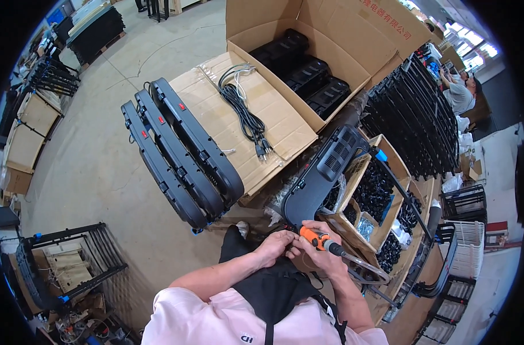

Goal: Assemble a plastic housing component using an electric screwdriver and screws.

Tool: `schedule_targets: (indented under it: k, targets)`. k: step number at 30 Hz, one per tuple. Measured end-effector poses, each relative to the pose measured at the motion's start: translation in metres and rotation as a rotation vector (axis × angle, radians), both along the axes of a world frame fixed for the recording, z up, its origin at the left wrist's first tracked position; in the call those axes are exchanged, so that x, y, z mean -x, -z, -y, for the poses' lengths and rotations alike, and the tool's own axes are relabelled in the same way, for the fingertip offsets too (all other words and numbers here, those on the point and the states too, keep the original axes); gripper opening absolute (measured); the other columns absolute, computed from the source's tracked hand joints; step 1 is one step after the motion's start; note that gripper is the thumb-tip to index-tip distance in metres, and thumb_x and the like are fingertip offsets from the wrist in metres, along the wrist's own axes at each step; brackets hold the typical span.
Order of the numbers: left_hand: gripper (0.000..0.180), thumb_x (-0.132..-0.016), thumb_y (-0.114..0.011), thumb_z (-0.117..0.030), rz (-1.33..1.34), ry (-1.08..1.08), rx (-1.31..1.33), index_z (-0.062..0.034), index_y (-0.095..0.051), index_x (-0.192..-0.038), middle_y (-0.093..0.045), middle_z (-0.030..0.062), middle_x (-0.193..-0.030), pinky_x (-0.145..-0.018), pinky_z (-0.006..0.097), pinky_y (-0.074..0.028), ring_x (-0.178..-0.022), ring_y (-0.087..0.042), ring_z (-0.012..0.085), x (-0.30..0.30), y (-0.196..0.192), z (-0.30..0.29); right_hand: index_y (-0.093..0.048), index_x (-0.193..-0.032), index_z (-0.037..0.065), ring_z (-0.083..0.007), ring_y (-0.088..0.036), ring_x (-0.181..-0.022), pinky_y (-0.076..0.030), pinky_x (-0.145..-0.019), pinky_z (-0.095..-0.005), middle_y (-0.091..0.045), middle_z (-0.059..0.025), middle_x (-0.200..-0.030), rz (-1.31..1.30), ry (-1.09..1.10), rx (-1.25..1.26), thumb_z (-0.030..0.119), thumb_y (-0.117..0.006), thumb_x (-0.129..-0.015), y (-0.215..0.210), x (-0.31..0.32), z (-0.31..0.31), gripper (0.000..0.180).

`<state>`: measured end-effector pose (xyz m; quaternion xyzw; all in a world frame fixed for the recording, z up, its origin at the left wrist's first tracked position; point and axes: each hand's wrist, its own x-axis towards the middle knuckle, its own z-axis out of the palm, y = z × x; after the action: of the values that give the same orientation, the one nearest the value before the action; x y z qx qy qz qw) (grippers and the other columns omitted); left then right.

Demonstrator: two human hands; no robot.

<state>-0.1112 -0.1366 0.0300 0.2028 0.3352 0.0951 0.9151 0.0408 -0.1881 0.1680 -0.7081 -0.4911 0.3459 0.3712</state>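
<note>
Black moulded-plastic panel with a slotted vent grille [322, 172] is propped on end at the person's lap, its lower end at the hands and its upper end leaning away toward the open cardboard box of small black parts [377, 198]. It is judged stiff and fairly light for its length, with smooth faces that could slip; the thin ribs of the grille look like the weakest part, so a hold is better taken on the solid rim near the lower end. The left hand [275, 246] is curled at that lower edge, fingertips pinched together at the spot being worked, though what they pinch cannot be told. The right hand [319, 253] is closed around an orange-and-black powered screwdriver [319, 240], its tip brought in to the same spot beside the left fingertips. A clear hose [368, 270] loops from the tool's rear. Three similar black panels [178, 152] stand on edge against a flattened cardboard sheet [256, 115].
</note>
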Motion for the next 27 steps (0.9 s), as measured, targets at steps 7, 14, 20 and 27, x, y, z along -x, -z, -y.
schedule_targets:
  k: [7,14,20,27]
  targets:
    - [0.024,-0.113,-0.052,-0.029,-0.005,-0.096,0.173,-0.0082,-0.064,-0.109,-0.067,0.0006,-0.09,-0.065,0.027,-0.051,-0.075,-0.062,0.0122,0.004,0.002,-0.008,-0.066,-0.128,0.004,-0.0168,-0.072,-0.105,-0.057,-0.094,-0.0317,-0.074,-0.0112,-0.118,0.099,0.018,-0.109,0.009,-0.083,-0.086,-0.023,0.005,0.002,0.046]
    - [0.024,-0.108,-0.061,-0.035,0.083,-0.256,0.351,-0.0122,-0.066,-0.107,-0.064,-0.0023,-0.084,-0.062,0.025,-0.05,-0.071,-0.06,0.0117,-0.014,-0.011,-0.027,-0.055,-0.134,0.0,-0.024,-0.067,-0.121,-0.052,-0.108,-0.0387,-0.069,-0.0168,-0.13,-0.244,0.117,-0.147,0.002,-0.078,-0.088,-0.025,-0.006,0.008,0.051]
    - [0.022,-0.11,-0.058,-0.033,0.203,-0.307,0.421,-0.0114,-0.064,-0.111,-0.06,-0.0035,-0.084,-0.065,0.025,-0.047,-0.075,-0.056,0.0115,-0.02,-0.018,-0.042,-0.052,-0.136,0.001,-0.0253,-0.064,-0.124,-0.051,-0.11,-0.0401,-0.066,-0.0174,-0.133,-0.254,0.154,-0.19,0.002,-0.077,-0.089,-0.029,-0.006,0.004,0.053]
    - [0.021,-0.111,-0.056,-0.031,0.223,-0.261,0.5,-0.0112,-0.064,-0.115,-0.061,-0.0037,-0.085,-0.065,0.026,-0.047,-0.075,-0.056,0.0118,-0.025,-0.015,-0.054,-0.053,-0.135,0.002,-0.0251,-0.064,-0.124,-0.051,-0.11,-0.0403,-0.067,-0.0173,-0.131,-0.27,0.172,-0.205,0.0,-0.077,-0.088,-0.028,-0.013,-0.008,0.053]
